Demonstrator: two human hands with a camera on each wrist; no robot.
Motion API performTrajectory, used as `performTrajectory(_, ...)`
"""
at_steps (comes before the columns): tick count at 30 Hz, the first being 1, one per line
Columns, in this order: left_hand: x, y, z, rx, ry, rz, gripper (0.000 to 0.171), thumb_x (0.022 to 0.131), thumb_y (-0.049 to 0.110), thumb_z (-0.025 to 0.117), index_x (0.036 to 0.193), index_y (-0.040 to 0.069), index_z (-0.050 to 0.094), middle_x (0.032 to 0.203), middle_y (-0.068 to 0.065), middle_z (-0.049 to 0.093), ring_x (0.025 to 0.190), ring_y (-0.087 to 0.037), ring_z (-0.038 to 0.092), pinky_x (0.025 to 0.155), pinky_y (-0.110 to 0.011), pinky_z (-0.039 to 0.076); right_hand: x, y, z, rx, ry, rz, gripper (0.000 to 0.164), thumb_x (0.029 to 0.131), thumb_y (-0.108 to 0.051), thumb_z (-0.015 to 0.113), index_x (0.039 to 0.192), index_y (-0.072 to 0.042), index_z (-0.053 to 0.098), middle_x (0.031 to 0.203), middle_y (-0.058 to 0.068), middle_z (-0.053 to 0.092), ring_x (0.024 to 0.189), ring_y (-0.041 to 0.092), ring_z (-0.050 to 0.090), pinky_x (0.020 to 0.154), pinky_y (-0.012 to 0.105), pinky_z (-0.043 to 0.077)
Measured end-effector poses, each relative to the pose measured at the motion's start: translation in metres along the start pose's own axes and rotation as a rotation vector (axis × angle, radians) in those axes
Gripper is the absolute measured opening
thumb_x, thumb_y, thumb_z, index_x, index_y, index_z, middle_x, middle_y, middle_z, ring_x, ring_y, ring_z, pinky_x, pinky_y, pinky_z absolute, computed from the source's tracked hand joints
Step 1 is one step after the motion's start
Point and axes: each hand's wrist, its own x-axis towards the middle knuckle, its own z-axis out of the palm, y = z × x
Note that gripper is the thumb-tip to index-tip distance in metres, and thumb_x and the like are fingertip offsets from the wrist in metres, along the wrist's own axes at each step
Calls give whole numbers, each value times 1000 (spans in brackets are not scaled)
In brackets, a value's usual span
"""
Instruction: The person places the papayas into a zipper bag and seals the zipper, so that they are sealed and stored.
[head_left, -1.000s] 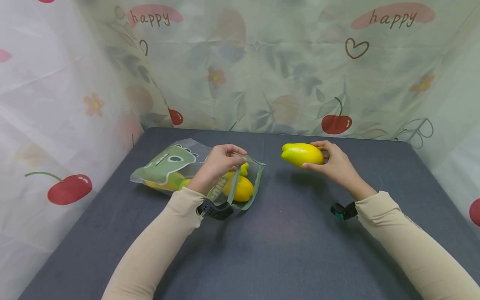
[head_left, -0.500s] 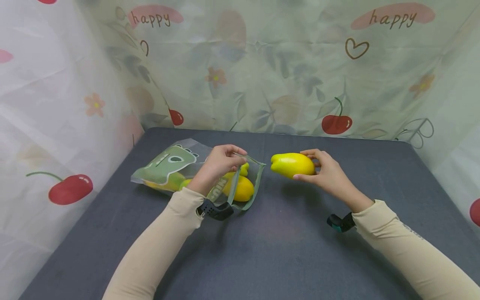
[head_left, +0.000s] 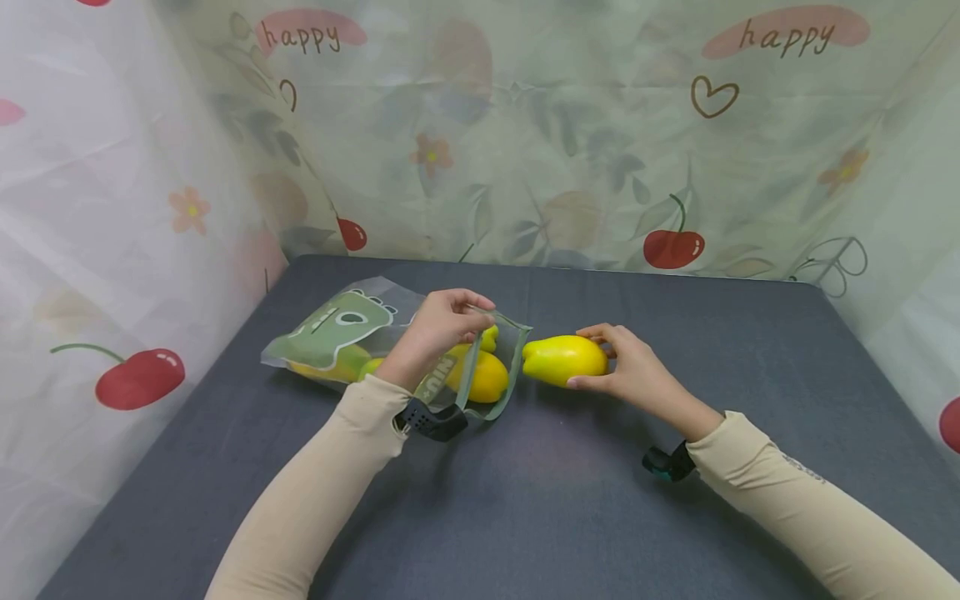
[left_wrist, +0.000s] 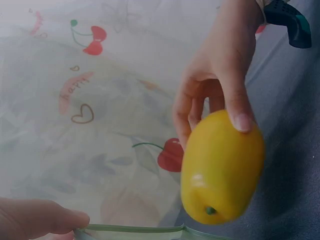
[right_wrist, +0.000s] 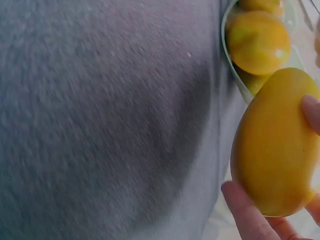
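A clear zip bag (head_left: pixel 388 296) with a green cartoon print lies on its side at the left of the head view, its green-edged mouth apart and facing right. Several yellow fruits (head_left: pixel 487 379) show through it. My left hand (head_left: pixel 442 325) pinches the upper edge of the mouth between thumb and fingers. My right hand (head_left: pixel 637 371) grips a plump, egg-shaped yellow fruit (head_left: pixel 564 360), like a mango or papaya, with thumb and fingers on either side. Its narrower end points at the bag mouth, just outside or at the rim. A small green stem spot shows in the left wrist view.
A dark grey cloth (head_left: pixel 570 517) covers the table. Printed curtains (head_left: pixel 525 167) stand along the back and both sides. Dark wrist straps with devices (head_left: pixel 435 419) sit at both sleeve cuffs.
My right hand has carried the yellow fruit leftward and lower, up to the bag mouth. The left hand and the bag have stayed in place.
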Motion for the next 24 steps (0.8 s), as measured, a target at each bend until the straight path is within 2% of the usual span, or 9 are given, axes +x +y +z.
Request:
performTrajectory(10, 2, 3, 2, -5, 2, -17, 24, 89, 11, 68, 112, 3, 67, 87, -5, 62, 68, -16, 51, 81, -40, 51, 2, -7, 16, -8, -34, -30, 70, 75, -37, 83, 133, -11, 54, 125, 15, 53, 109, 35, 56, 92, 49, 50)
performTrajectory(17, 3, 4, 2, 15, 2, -23, 27, 89, 12, 68, 115, 2, 66, 86, -3, 62, 65, -15, 50, 71, -28, 51, 6, -19, 27, 26, -41, -17, 71, 76, -39, 82, 131, -8, 49, 130, 14, 53, 112, 33, 56, 92, 46, 51)
performTrajectory(24, 3, 4, 3, 33, 9, -24, 24, 89, 13, 68, 112, 5, 67, 88, -3, 63, 66, -15, 51, 71, -28, 51, 10, -30, 39, 64, -21, 16, 67, 77, -39, 81, 123, -6, 46, 122, 14, 57, 109, 30, 58, 88, 43, 52)
